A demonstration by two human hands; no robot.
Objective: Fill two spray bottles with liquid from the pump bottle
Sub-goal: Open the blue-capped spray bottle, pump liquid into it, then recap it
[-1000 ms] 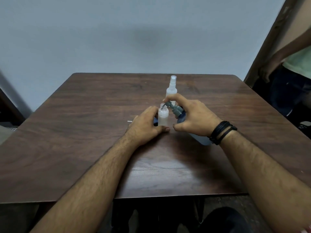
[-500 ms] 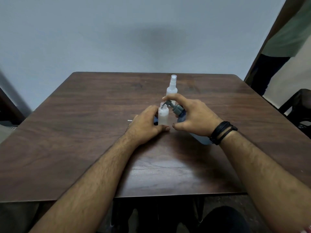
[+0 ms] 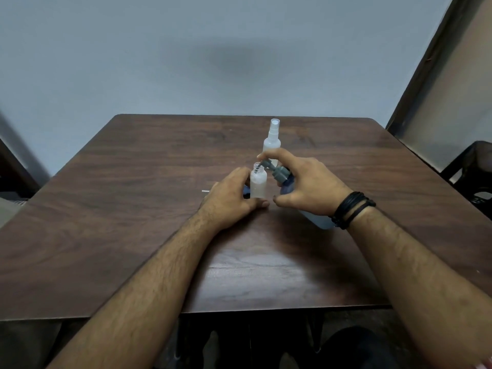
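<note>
**Counter contents, mid-fill**

Left hand (image 3: pixel 234 198) gripped open spray bottle (image 3: pixel 258 183), upright mid-counter (image 3: pixel 133 209). Right hand (image 3: pixel 306 185) held tilted pump bottle (image 3: pixel 288 182), forefinger on pump, spout over the neck. Capped spray bottle (image 3: pixel 272 142) stood toward the far edge.

The centre of the dark wooden table (image 3: pixel 106 209) is occupied by both hands, an uncapped translucent spray bottle (image 3: pixel 258 183) and a tilted blue pump bottle (image 3: pixel 288 182). Just behind, a capped translucent spray bottle (image 3: pixel 272 143) blocks far access. Left, right and near surfaces are unobstructed.
</note>
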